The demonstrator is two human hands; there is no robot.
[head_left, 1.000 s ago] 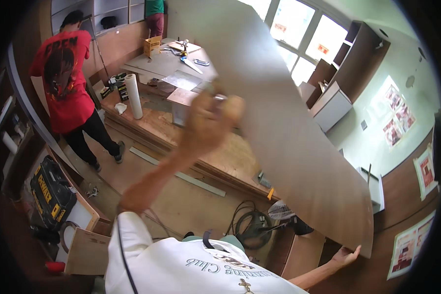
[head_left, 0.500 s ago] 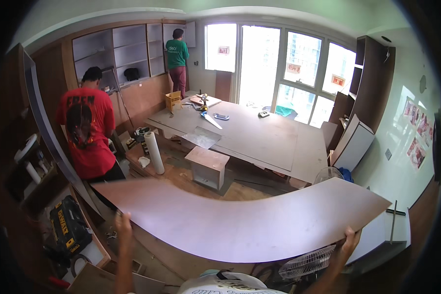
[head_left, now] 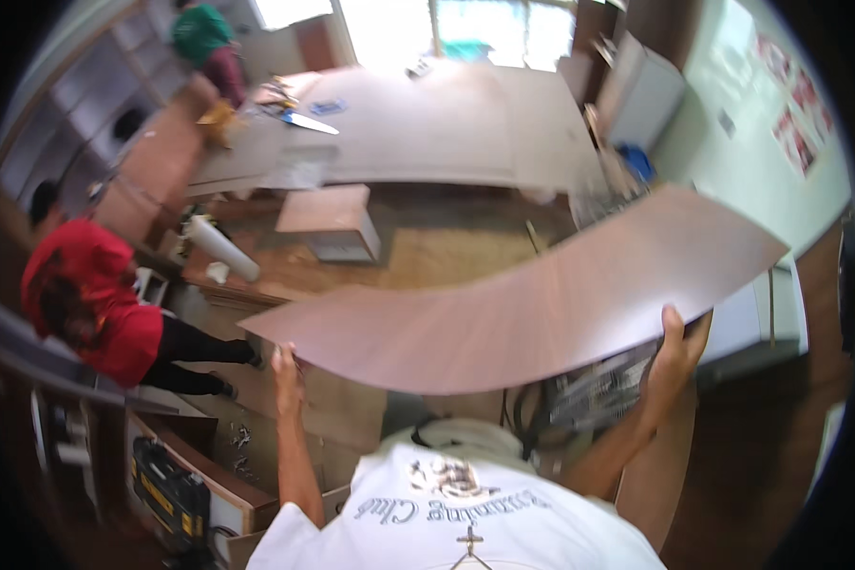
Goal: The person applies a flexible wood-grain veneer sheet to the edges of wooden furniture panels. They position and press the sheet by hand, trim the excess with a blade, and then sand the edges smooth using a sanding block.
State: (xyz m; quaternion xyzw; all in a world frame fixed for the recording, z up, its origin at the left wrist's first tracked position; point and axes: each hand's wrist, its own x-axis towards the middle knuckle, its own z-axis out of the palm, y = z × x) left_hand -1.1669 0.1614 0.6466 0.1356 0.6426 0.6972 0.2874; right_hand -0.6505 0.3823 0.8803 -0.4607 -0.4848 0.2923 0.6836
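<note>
Both my hands carry a long, thin, brownish laminate sheet (head_left: 484, 328) that spans the space in front of my chest. My left hand (head_left: 288, 369) is closed on its near edge close to the left end. Farther right, my right hand (head_left: 676, 350) grips the near edge, thumb on top and fingers hidden underneath. The sheet tilts, its right end higher and farther away, and it bows in the middle. Beyond it stands a large worktable (head_left: 427, 133) with a handsaw (head_left: 309, 123) and a blue clamp (head_left: 328, 106) on top.
A person in a red shirt (head_left: 85, 299) stands at my left; another in green (head_left: 201, 36) is at the far left. A small box cabinet (head_left: 328, 223) and a white roll (head_left: 220, 247) sit before the table. Below my right arm is a fan (head_left: 598, 389); a black tool case (head_left: 171, 489) lies lower left.
My view has tipped downward. The sheet has swung so its right end rises and its left end has come inward; both hands keep hold. The person in red now shows farther left.
</note>
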